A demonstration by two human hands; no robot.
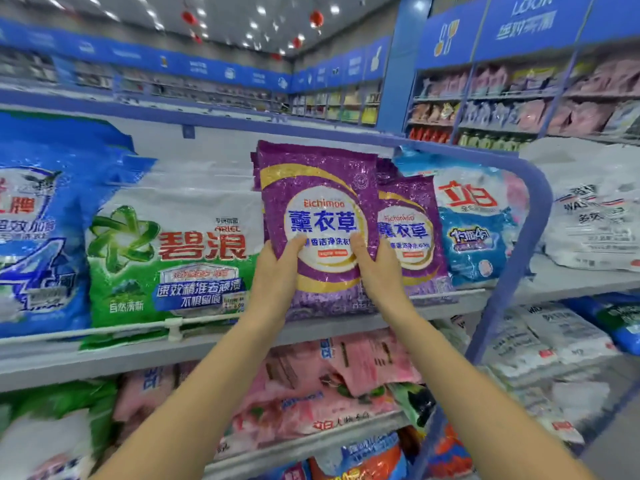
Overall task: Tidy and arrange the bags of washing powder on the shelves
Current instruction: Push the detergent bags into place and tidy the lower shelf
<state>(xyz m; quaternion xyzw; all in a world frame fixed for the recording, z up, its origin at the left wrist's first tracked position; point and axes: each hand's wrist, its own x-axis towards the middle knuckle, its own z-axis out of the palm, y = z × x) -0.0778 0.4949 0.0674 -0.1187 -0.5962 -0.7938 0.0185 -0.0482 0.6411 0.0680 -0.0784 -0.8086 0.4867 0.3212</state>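
Observation:
A purple lavender washing-powder bag [320, 188] stands upright at the front of the upper shelf [138, 344]. My left hand [277, 271] grips its lower left edge, thumb on the front. My right hand [375, 268] grips its lower right edge the same way. A second purple bag [414, 237] stands just behind and to the right, partly covered. To the left lies a large green and white bag [169, 258], and further left a blue bag [38, 220]. A blue and white bag [474, 223] stands at the right end.
A blue rounded frame [530, 216] closes the shelf's right end. Beyond it lie white bags [592, 216]. The shelf below holds jumbled pink bags [332, 379] and a green and white bag [52, 427]. More stocked shelves line the far walls.

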